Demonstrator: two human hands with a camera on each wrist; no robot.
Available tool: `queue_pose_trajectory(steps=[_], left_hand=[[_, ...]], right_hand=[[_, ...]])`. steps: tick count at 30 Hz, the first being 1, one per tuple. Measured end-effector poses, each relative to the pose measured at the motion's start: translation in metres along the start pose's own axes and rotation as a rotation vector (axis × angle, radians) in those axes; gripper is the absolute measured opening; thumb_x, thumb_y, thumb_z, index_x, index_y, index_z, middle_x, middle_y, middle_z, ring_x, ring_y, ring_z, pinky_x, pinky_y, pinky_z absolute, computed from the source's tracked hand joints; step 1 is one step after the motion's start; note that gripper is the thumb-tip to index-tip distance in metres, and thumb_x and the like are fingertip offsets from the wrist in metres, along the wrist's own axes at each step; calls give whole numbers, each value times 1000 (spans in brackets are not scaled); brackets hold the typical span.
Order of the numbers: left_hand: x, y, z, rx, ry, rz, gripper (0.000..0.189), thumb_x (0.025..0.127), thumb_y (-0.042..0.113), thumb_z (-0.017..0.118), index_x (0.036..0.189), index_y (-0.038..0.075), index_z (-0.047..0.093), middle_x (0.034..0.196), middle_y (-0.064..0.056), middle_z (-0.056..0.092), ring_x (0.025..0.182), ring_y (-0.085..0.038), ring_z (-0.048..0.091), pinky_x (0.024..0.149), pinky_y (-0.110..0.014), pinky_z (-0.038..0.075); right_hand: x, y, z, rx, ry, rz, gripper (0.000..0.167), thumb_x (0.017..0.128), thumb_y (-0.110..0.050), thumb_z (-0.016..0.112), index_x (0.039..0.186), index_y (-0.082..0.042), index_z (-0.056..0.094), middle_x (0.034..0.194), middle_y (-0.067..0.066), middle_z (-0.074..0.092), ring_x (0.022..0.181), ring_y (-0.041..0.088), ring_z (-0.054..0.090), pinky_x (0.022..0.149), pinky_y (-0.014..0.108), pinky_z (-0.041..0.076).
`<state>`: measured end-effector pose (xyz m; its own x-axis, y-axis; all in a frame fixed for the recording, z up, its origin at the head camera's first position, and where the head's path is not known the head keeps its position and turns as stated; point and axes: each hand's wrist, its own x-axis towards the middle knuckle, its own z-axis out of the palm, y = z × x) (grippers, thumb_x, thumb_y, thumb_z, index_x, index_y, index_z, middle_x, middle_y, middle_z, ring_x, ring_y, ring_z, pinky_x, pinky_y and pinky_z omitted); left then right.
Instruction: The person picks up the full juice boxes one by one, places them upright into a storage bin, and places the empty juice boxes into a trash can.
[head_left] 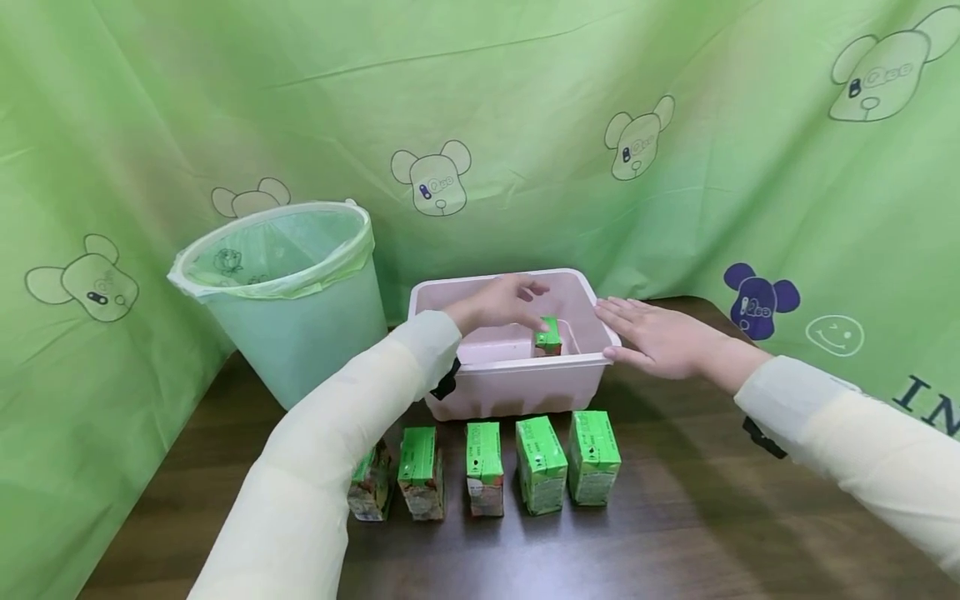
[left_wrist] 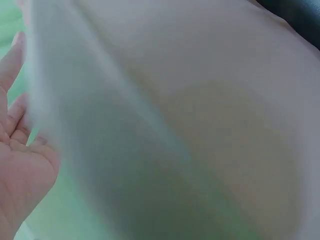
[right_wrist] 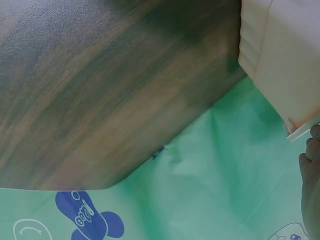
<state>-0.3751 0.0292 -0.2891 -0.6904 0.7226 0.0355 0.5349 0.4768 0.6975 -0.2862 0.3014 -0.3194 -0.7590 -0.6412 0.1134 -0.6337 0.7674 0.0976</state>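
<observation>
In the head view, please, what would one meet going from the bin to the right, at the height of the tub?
Pale green bin → pink tub → right hand → purple bear print → smiling-face print.

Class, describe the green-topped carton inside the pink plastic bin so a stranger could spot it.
On the dark wooden table stands a pink rectangular plastic bin. Inside, toward its right, is a green-topped box-shaped carton. Its five lookalikes stand outside, in front.
</observation>
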Motion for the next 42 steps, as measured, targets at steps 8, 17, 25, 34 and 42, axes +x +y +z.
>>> queue_pose_trajectory(steps=[8, 17, 25, 34, 42], left_hand=[[-28, 4, -26, 20, 74, 27, 65, 79, 21, 83, 136, 9, 54, 134, -5, 56, 123, -23, 52, 102, -31, 42], [-89, -8, -59, -81, 167, 59, 63, 78, 11, 83, 134, 3, 54, 137, -15, 54, 124, -28, 51, 106, -37, 39], [-164, -24, -69, -179, 227, 54, 58, 78, 4, 81, 131, 0, 56, 130, -15, 59, 121, -33, 54, 104, -42, 42], [-219, -52, -57, -242, 209, 117, 52, 80, 4, 79, 126, -5, 58, 125, -20, 61, 116, -31, 57, 100, -44, 45], [-252, -79, -39, -195, 185, 78, 45, 82, 5, 77, 124, 1, 62, 120, -8, 65, 111, -31, 60, 96, -42, 49]], right_hand=[[2, -1, -1, 3, 4, -9, 68, 102, -41, 46, 146, 9, 31, 152, 26, 30, 140, 42, 26, 113, 53, 24], [4, -2, 1, 13, 12, -15, 68, 102, -40, 47, 146, 9, 32, 152, 25, 29, 140, 42, 26, 113, 53, 24], [5, -2, -4, 24, -5, 10, 69, 102, -42, 45, 148, 7, 30, 154, 24, 28, 141, 40, 24, 113, 52, 24], [0, 0, -2, 35, 15, 11, 68, 102, -41, 45, 148, 6, 29, 154, 24, 27, 141, 41, 24, 113, 51, 24], [-1, -2, 2, 45, 55, 5, 67, 101, -40, 49, 147, 7, 33, 152, 24, 31, 139, 42, 28, 111, 53, 27]])
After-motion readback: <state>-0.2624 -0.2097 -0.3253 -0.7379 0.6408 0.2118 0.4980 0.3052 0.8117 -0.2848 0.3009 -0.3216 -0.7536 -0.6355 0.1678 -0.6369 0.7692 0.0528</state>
